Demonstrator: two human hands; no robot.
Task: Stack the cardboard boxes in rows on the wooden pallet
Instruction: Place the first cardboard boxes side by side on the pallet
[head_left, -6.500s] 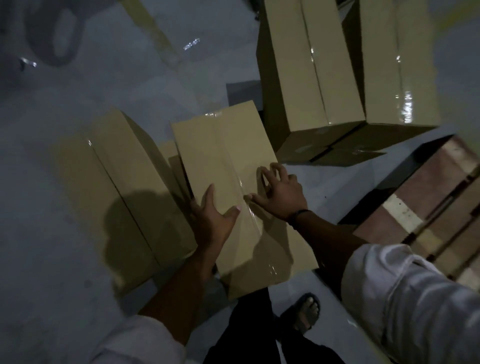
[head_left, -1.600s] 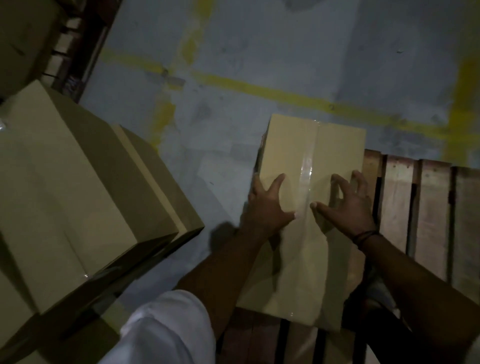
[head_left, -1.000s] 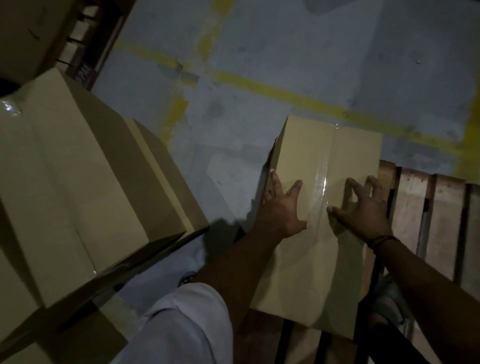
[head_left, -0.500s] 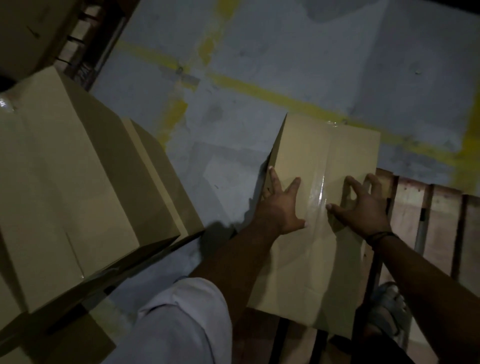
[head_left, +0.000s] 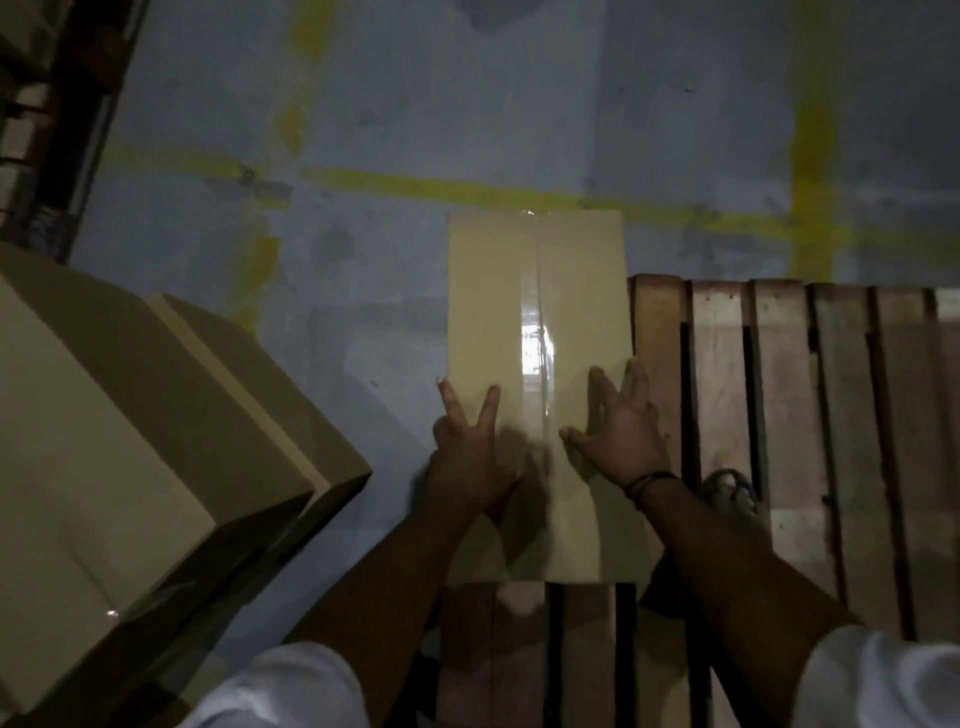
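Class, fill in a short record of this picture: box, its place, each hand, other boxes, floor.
Box: taped cardboard box
Place: on the wooden pallet, left end
Left hand: flat on the box top
Right hand: flat on the box top
Other boxes: at left, off the pallet
Floor: grey, yellow lines

Dim, murky picture; glare on the box tape (head_left: 537, 343), soft blur, edges bowed.
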